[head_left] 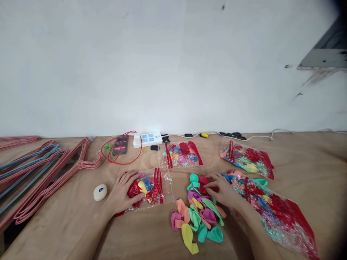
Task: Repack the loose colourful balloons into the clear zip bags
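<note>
My left hand rests on a clear zip bag of balloons, its fingers pressing the bag's red-and-yellow contents. My right hand lies over a loose pile of deflated balloons in mint, pink, yellow, purple and peach, touching the red ones at the top. Just right of that hand sits a large plastic bag packed with balloons. Two more balloon bags lie farther back on the wooden tabletop.
Pink and blue wire hangers lie in a heap at the left, with a white oval object near them. Along the wall are a white power strip, a looped red cord, a blurred black device, and a white cable.
</note>
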{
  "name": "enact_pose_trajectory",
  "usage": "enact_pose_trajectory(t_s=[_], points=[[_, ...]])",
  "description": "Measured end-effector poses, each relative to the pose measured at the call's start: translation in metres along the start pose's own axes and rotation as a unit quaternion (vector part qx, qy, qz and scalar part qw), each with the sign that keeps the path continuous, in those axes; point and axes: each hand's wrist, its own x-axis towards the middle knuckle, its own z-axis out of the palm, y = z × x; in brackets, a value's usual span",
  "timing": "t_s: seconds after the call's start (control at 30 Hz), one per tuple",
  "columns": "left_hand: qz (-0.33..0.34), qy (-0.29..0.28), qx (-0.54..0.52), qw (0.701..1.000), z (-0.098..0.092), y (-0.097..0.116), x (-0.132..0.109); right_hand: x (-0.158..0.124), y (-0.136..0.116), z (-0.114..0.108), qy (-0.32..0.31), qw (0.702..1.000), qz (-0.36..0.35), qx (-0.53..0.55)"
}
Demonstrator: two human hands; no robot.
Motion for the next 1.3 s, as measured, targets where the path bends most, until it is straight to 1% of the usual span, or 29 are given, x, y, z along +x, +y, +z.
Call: enact_pose_trajectory(t_s=[0.13,0.33,0.57,0.77,0.9,1.0,1.1,1.2,1.3], points=[[0.000,-0.002,-0.002,1.000,0.000,0.000,0.000,0.000,0.003,0.002,0.011,1.000,0.018,0.007],[-0.002,-0.005,0.001,1.000,0.001,-0.001,0.000,0.005,0.005,0.001,0.074,0.997,0.030,0.015],[0.001,-0.006,-0.004,1.000,0.000,-0.001,-0.001,0.004,0.008,0.002,0.165,0.984,0.056,0.023],[-0.002,-0.008,-0.009,1.000,0.000,-0.001,-0.001,0.008,-0.003,0.001,0.202,0.978,0.035,0.039],[0.001,-0.019,-0.012,1.000,-0.001,0.000,0.000,0.007,-0.019,0.005,0.221,0.970,0.029,0.098],[0.006,-0.029,-0.016,0.999,-0.002,0.003,0.001,0.002,-0.041,0.013,0.199,0.962,0.036,0.185],[0.014,-0.034,-0.024,0.999,-0.003,0.007,0.001,0.001,-0.070,0.024,0.127,0.959,0.025,0.251],[0.021,-0.034,-0.029,0.999,-0.004,0.010,0.002,0.009,-0.097,0.036,0.057,0.968,-0.008,0.244],[0.025,-0.033,-0.031,0.999,-0.005,0.011,0.002,0.028,-0.115,0.048,-0.005,0.978,-0.066,0.200]])
